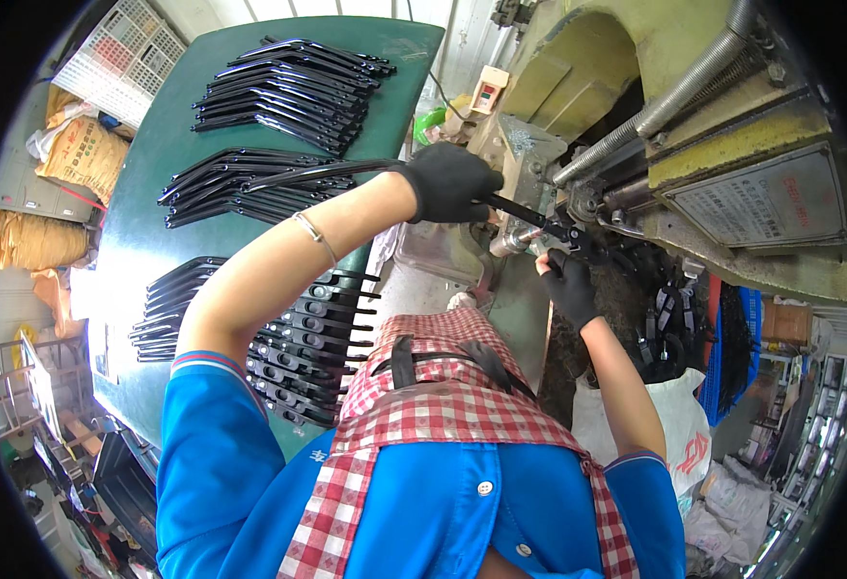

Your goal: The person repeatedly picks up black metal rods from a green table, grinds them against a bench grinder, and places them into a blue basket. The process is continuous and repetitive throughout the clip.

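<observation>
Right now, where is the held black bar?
Above centre in the head view, the black bar is in the left hand, its right end just above the right hand.

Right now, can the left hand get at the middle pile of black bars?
Probably not without letting go: the left hand is closed around a bar whose other end appears to lie over the middle pile. Otherwise the way looks free.

Location type: industrial workshop. Indications: a heavy yellow-green machine (679,121) with exposed coil springs (689,77) stands beyond the right edge of the green table (385,106); matching black bars (293,92) lie on it in rows, one near the far edge; filled sacks (81,154) and a white crate (124,58) sit past the left edge.
</observation>
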Demonstrator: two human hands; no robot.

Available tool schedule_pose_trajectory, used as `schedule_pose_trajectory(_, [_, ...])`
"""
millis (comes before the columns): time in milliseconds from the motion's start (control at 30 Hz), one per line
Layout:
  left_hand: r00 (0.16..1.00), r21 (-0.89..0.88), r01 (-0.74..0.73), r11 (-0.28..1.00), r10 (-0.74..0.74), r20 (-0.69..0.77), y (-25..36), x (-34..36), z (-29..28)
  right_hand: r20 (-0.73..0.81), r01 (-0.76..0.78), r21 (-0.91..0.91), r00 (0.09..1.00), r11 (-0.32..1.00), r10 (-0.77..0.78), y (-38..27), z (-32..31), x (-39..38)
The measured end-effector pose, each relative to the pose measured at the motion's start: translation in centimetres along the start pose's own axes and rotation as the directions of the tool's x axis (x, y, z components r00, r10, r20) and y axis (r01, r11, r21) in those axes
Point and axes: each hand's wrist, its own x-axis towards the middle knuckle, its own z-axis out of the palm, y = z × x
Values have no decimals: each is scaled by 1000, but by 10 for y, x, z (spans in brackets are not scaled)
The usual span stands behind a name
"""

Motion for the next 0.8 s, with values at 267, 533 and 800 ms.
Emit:
schedule_pose_trajectory(267, [973, -206, -42, 978, -8, -233, 37, -18, -5, 118, -100, -529, 975, 843, 189, 46, 9, 90])
schedule_pose_trajectory(533, [879, -94, 471, 877, -458, 129, -22, -250, 56, -30, -179, -638, 978, 749, 208, 35, 22, 94])
schedule_pose_trajectory(800, [522, -120, 819, 561, -816, -249, -13, -408, 142, -55, -36, -382, 998, 924, 16, 74, 22, 91])
